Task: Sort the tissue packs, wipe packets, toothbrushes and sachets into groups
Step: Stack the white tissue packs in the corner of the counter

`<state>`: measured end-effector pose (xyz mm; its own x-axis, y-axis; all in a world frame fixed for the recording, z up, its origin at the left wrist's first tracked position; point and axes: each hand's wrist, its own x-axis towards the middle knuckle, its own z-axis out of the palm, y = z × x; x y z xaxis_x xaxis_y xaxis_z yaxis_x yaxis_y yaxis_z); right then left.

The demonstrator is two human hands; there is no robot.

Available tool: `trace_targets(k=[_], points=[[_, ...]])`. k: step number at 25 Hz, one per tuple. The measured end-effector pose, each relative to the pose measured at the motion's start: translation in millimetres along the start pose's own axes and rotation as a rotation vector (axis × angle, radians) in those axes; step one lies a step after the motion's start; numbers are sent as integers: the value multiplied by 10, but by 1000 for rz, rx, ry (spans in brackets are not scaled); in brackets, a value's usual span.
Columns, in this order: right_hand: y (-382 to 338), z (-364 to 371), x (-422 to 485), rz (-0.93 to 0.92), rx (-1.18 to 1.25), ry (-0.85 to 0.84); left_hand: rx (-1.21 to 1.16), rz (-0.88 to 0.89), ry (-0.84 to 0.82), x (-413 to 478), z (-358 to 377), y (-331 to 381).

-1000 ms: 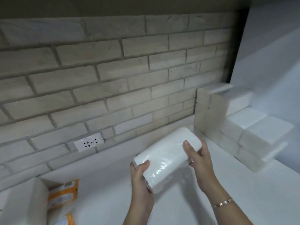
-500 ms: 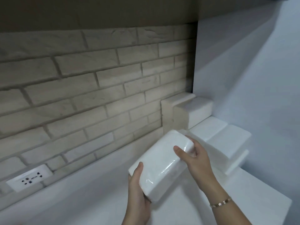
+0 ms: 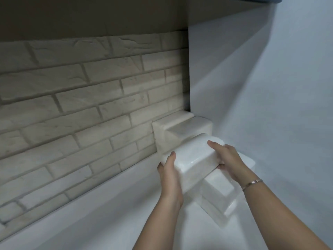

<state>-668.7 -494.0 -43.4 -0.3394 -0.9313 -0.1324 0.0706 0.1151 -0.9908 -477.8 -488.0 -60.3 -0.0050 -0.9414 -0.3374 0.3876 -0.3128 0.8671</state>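
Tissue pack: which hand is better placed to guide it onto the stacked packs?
Probably the right hand: it grips the far end of the tissue pack, above the stacked packs; the left hand holds the near end.

Arms outstretched; left hand (image 3: 169, 175) and right hand (image 3: 229, 160) (fingers curled) grip a tissue pack (image 3: 195, 156) by its ends.

Left hand (image 3: 170, 179): only the thumb and back show, fingers hidden behind the held tissue pack (image 3: 193, 157). Right hand (image 3: 229, 159): fingers mostly tucked under the pack's right end. Both forearms are cut off at the bottom edge. The held pack covers the middle of the stacked packs (image 3: 216, 193) in the far right corner, so count unclear, contact with them unclear. Wrap print too blurred to read. Counter (image 3: 108, 213) cut off left and bottom.
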Motion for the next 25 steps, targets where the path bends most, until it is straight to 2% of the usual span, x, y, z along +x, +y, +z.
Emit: trace_targets(k=[4,8,9,14,22,25], points=[[5,-208,371,19,-68,54,53,-20,69,114,409,-84],[-39,-272,596,64,-494,176,101,-29,128,277,673,-180],[-34,-262,628,79,-523,210,116,-26,145,335,730,-201],[190,-199,478,-13,-116,363,183,-3,261,549,1067,-263],[470,-200,265,-186,-206,253,177,-53,133,585,1072,-197],[536,-184,290,-222,-179,281,96,-82,8,525,958,-142]])
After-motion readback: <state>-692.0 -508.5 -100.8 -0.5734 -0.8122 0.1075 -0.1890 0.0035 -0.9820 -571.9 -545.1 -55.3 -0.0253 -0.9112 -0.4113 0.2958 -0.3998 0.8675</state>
